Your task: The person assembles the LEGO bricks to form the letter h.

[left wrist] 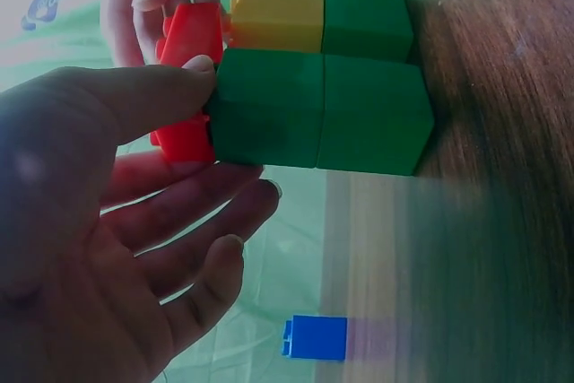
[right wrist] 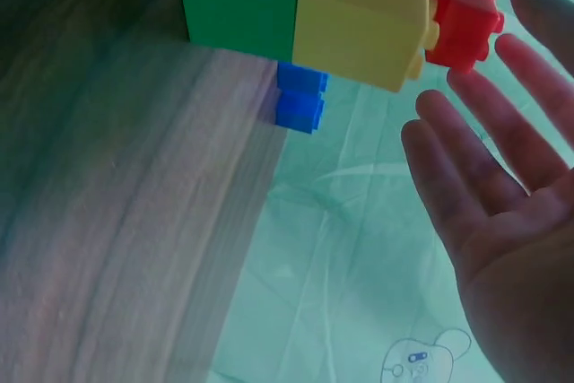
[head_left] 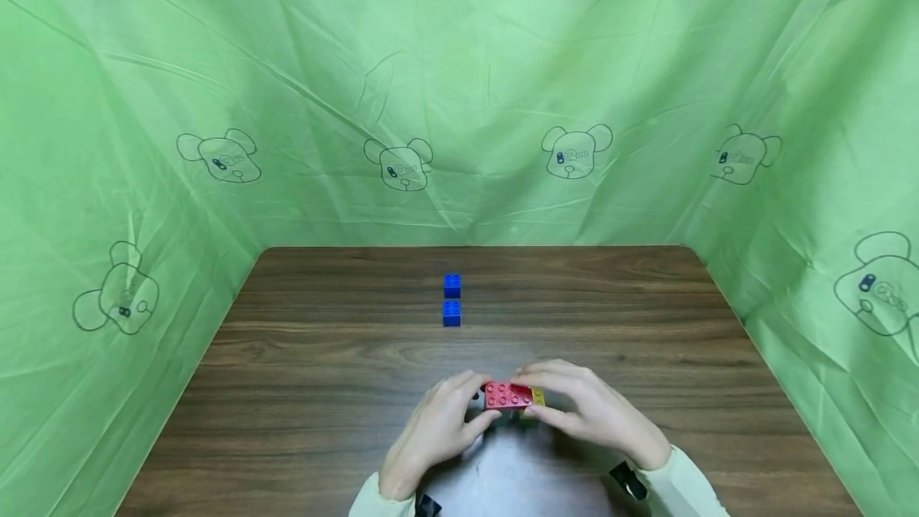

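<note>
A red brick [head_left: 508,395] with several studs lies across the tops of two small stacks. In the left wrist view, the nearer stack is a pair of green bricks [left wrist: 269,107]; the other has a yellow brick [left wrist: 278,17] on a green brick [left wrist: 368,24]. My left hand [head_left: 447,419] holds the red brick at its left end, thumb on the near side. At the right end, my right hand [head_left: 577,401] has thumb and forefinger on opposite long sides of the red brick. Some studs of the yellow brick [right wrist: 363,20] show uncovered beside it.
Two blue bricks, a nearer one [head_left: 451,313] and a farther one [head_left: 452,286], stand in line beyond my hands on the brown wooden table [head_left: 323,389]. Green cloth [head_left: 488,62] printed with bear heads hangs behind the table and along both sides.
</note>
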`<action>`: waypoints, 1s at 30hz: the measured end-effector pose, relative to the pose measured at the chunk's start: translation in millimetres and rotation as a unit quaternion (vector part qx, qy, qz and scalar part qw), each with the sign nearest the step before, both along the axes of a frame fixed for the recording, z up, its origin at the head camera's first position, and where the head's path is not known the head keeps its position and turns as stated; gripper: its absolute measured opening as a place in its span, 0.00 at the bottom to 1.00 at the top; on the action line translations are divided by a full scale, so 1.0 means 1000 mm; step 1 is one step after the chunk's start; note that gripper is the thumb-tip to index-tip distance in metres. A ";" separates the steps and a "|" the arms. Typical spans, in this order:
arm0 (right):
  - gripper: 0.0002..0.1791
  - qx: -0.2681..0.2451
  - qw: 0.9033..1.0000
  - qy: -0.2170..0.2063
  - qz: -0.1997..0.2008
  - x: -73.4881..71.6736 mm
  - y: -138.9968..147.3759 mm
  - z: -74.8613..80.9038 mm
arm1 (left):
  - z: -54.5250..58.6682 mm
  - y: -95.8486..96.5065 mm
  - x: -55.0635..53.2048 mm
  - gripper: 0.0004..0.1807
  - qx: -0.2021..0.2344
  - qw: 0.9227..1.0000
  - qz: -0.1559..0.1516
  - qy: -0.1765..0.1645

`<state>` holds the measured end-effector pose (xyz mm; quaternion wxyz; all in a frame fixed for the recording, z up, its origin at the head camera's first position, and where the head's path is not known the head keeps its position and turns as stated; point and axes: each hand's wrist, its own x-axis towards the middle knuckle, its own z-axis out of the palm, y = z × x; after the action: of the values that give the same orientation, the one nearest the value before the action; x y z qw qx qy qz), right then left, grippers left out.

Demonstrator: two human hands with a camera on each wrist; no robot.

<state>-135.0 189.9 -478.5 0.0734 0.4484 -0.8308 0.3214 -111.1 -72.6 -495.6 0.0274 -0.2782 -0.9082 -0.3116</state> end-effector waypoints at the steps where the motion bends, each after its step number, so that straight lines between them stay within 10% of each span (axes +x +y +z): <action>1: 0.22 -0.002 1.000 0.000 0.003 0.000 0.000 -0.001 | 0.000 0.000 -0.001 0.20 0.003 1.000 -0.002 -0.004; 30: 0.22 -0.036 0.995 0.090 0.016 -0.001 -0.011 -0.011 | -0.010 -0.001 -0.007 0.21 0.077 0.996 -0.025 -0.039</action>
<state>-135.6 178.9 -490.0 0.1589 0.4859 -0.8015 0.3102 -118.1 -73.7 -505.7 0.0051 -0.2853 -0.8747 -0.3917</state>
